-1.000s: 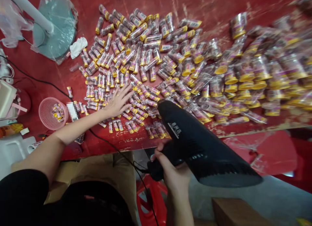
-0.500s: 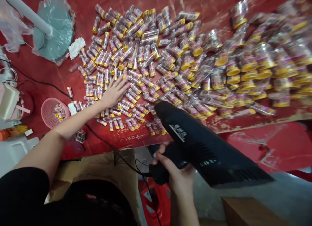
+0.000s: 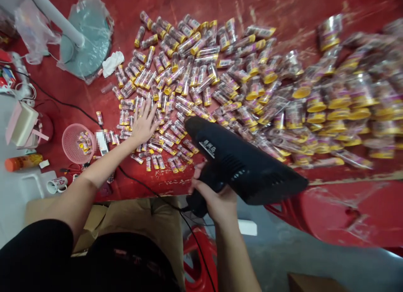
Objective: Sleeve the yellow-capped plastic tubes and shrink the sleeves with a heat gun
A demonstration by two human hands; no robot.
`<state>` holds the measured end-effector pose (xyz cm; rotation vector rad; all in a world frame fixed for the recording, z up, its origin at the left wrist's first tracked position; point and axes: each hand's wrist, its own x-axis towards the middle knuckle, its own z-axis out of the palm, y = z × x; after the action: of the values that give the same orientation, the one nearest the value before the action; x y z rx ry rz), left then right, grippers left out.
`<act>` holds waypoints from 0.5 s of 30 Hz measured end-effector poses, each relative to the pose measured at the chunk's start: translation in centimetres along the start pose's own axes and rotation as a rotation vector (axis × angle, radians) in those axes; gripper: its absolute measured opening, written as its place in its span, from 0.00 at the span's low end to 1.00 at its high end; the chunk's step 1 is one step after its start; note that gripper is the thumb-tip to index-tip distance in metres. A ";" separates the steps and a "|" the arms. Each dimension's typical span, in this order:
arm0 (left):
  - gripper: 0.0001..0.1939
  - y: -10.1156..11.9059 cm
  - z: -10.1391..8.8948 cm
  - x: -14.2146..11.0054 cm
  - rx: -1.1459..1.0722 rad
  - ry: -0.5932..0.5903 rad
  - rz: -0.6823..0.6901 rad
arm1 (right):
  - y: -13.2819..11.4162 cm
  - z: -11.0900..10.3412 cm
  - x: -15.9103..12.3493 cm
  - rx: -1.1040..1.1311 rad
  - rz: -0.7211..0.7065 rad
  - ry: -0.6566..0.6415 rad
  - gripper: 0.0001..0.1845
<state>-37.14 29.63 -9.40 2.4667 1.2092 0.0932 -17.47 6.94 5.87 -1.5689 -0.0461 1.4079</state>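
Note:
My right hand [image 3: 214,195] is wrapped round the handle of a black hair dryer [image 3: 242,162]. The dryer's nozzle points left and up, over the near part of a wide spread of small clear tubes [image 3: 195,76] with yellow ends and purple-and-yellow labels. With fingers spread, my left hand [image 3: 145,122] lies flat on the tubes at the left of the spread, to the left of the nozzle. Whether the tubes under its palm move cannot be seen. From the dryer's handle a black cord runs left across the table.
On the red table [image 3: 126,2], a pink basket [image 3: 64,145] holds several small yellow-ended pieces. A plastic-wrapped round stand base [image 3: 94,53] and a crumpled white tissue [image 3: 112,63] lie at the upper left. Red stools [image 3: 333,216] stand below the table edge.
The hair dryer has swung left and upward, its nozzle closer to my left hand. My left hand has shifted slightly over the tubes. The whole view has moved a little.

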 end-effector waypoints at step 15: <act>0.42 -3.7 -3.1 -6.6 -0.037 -0.049 -0.232 | -4.4 6.4 1.5 -0.195 -0.023 -0.178 0.16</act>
<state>-44.69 27.54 -7.22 2.2657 1.4489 -0.0085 -19.49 14.08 8.73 -1.5899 -0.3158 1.5587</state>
